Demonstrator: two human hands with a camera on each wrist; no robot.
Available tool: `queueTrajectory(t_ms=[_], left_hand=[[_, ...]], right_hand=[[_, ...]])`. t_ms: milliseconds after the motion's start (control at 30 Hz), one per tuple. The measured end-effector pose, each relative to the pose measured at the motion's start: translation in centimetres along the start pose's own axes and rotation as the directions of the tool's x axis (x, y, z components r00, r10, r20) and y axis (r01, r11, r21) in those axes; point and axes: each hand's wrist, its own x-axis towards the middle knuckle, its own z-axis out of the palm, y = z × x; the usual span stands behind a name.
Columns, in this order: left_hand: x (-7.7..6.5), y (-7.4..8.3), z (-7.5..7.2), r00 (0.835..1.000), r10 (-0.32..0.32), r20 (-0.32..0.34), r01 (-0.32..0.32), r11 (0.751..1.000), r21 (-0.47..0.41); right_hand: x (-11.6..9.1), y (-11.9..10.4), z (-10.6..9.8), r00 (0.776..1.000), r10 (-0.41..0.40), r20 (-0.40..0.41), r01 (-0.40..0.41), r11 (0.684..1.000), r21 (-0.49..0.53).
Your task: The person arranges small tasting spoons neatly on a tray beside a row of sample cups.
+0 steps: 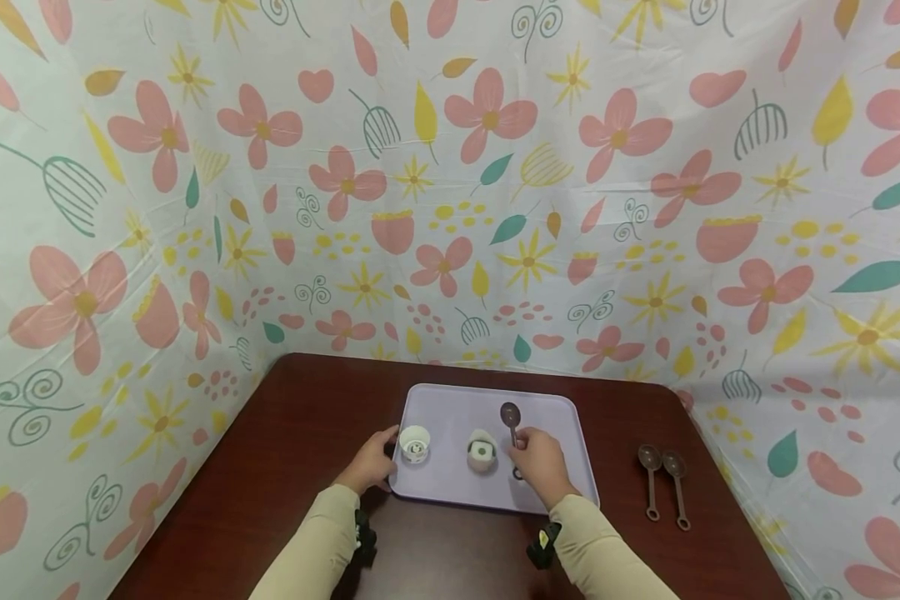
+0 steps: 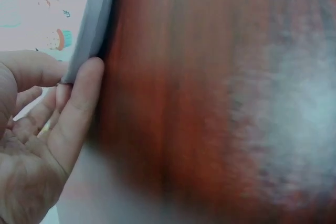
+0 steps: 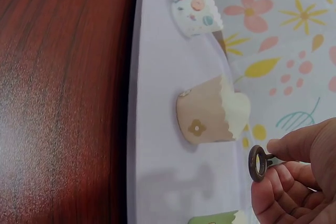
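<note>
One brown spoon (image 1: 510, 414) is pinched in my right grip (image 1: 542, 462), thumb and fingers together on the handle, its bowl pointing away from me over the right part of the lilac tray (image 1: 450, 410). My fingers hide the middle of the handle; the right wrist view shows its end ring but not the bowl. My left grip (image 1: 372, 461) is clamped on the tray's left edge. Near it stands a white cup (image 1: 414, 454), and a beige cup (image 3: 202, 111) sits mid-tray, its pale contents hard to make out. What seems to be a green cup (image 3: 215, 218) is cut off at the bottom of the right wrist view. Two more spoons (image 1: 649, 457) lie on the worktop (image 1: 322, 417), right of the tray.
</note>
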Motion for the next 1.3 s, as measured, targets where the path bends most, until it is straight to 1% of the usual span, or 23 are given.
queueTrajectory(t_ms=[167, 267, 333, 433, 533, 667, 800, 1000, 1167, 1300], left_hand=[[0.2, 0.7, 0.0, 0.999, -0.038, 0.0, 0.038, 0.999, 0.029], [0.3, 1.0, 0.0, 0.999, -0.04, -0.007, 0.041, 0.998, 0.055], [0.3, 1.1, 0.1, 1.0, -0.027, -0.011, 0.028, 0.997, 0.077], [0.5, 1.1, 0.3, 1.0, 0.011, -0.014, -0.009, 0.992, 0.123], [0.7, 0.9, 0.5, 0.998, 0.051, -0.022, -0.047, 0.986, 0.161], [0.9, 0.8, 0.6, 0.997, 0.066, -0.029, -0.059, 0.981, 0.182], [0.9, 1.0, 0.5, 0.999, 0.039, -0.026, -0.033, 0.979, 0.2], [0.6, 1.5, 0.5, 0.999, -0.028, -0.03, 0.034, 0.978, 0.207], [0.7, 1.5, 0.5, 0.999, -0.036, -0.022, 0.04, 0.977, 0.209], [0.8, 1.3, 0.6, 0.999, -0.046, -0.019, 0.048, 0.983, 0.177]], right_hand=[[-0.1, -0.9, 0.0, 1.0, -0.005, 0.011, 0.005, 1.0, -0.014], [-0.2, -1.6, 0.1, 1.0, 0.009, 0.03, -0.009, 1.0, -0.01], [-0.2, -2.0, 0.2, 0.999, 0.011, 0.038, -0.011, 1.0, 0.0], [-0.2, -2.5, 0.5, 0.999, 0.015, 0.049, -0.014, 1.0, -0.004], [-0.2, -2.8, 1.1, 0.998, -0.013, 0.055, 0.013, 1.0, -0.003], [-0.3, -3.4, 1.8, 0.997, -0.058, 0.05, 0.058, 0.998, -0.003], [-0.5, -4.7, 2.2, 0.995, -0.09, 0.046, 0.09, 0.996, 0.003], [-0.5, -6.6, 3.4, 0.995, -0.1, 0.028, 0.1, 0.995, -0.002], [-0.6, -7.5, 4.2, 0.996, -0.089, 0.017, 0.089, 0.996, 0.0], [-0.7, -7.9, 4.5, 0.997, -0.073, 0.016, 0.073, 0.997, -0.003]])
